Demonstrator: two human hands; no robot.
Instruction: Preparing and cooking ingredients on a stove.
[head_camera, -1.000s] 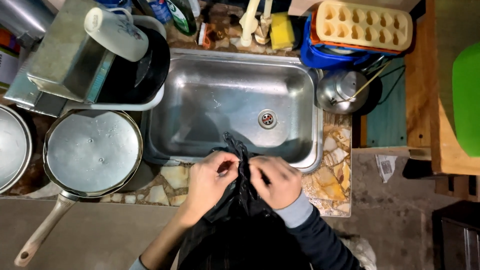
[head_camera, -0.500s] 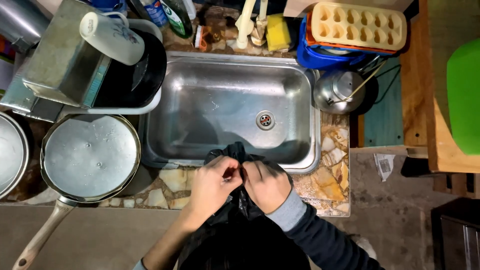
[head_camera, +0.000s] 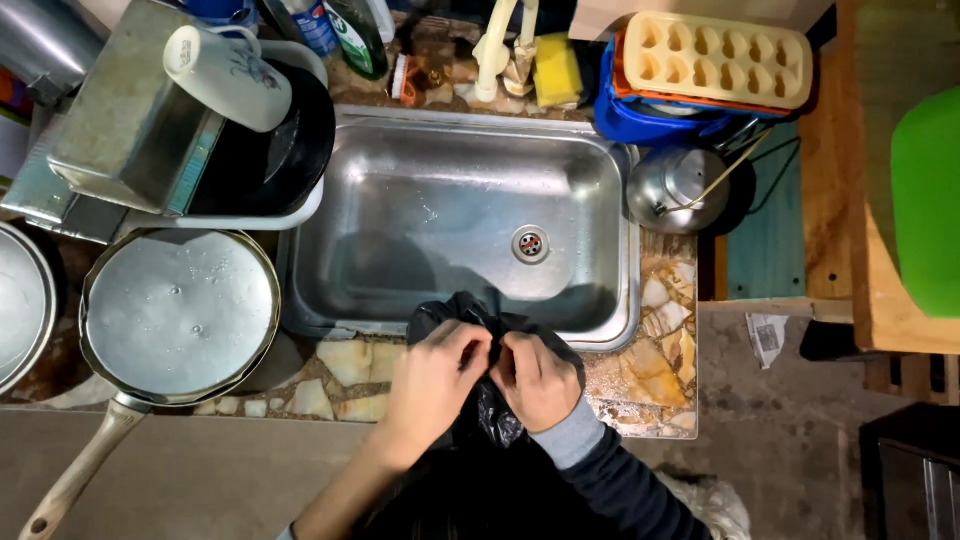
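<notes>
Both hands work at the neck of a black bag (head_camera: 470, 320), which sits at the front edge of the sink (head_camera: 400, 200) and hangs down below the counter toward the person. The left hand (head_camera: 435, 385) has its fingers (head_camera: 470, 340) curled and pinching a fold of the plastic. The right hand (head_camera: 540, 375) has its fingers (head_camera: 508, 352) bent, gripping the plastic just beside the left fingertips; the two sets of fingertips nearly touch. The bunched top of the bag sticks up just beyond the fingertips, over the sink rim.

Past the fingers, the drain (head_camera: 530, 243) lies in the steel basin. Well left of the left fingers stands a pan (head_camera: 180, 312) full of water, its handle running toward the person. Farther off on that side, a white mug (head_camera: 228, 78) lies on a rack. Beyond the right fingers and to their right sits a steel kettle (head_camera: 678, 190), and behind it an ice tray (head_camera: 715, 58) lies on a blue tub. A yellow sponge (head_camera: 558, 68) rests by the tap (head_camera: 505, 45).
</notes>
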